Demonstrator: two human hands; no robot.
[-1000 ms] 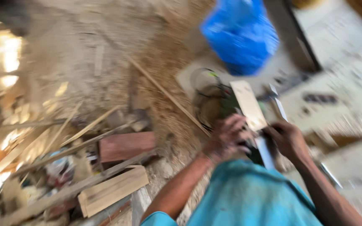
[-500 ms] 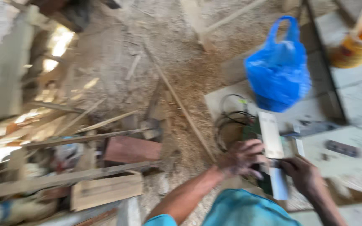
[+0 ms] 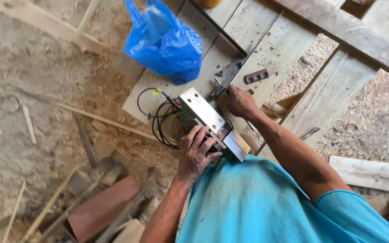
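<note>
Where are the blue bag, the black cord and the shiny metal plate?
blue bag (image 3: 167, 42), head view, middle of the bulging plastic.
black cord (image 3: 160, 126), head view, on the coiled loops.
shiny metal plate (image 3: 202, 109), head view, flat top face.

Plank table (image 3: 266, 49) carries a blue plastic bag (image 3: 165, 42); beside the bag lie an electric planer (image 3: 208, 123), coiled cable (image 3: 160, 119) and metal bracket (image 3: 256, 76).

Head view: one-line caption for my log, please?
Left hand steadies an upturned electric planer while right hand reaches a small metal tool beside a blue bag.
</note>
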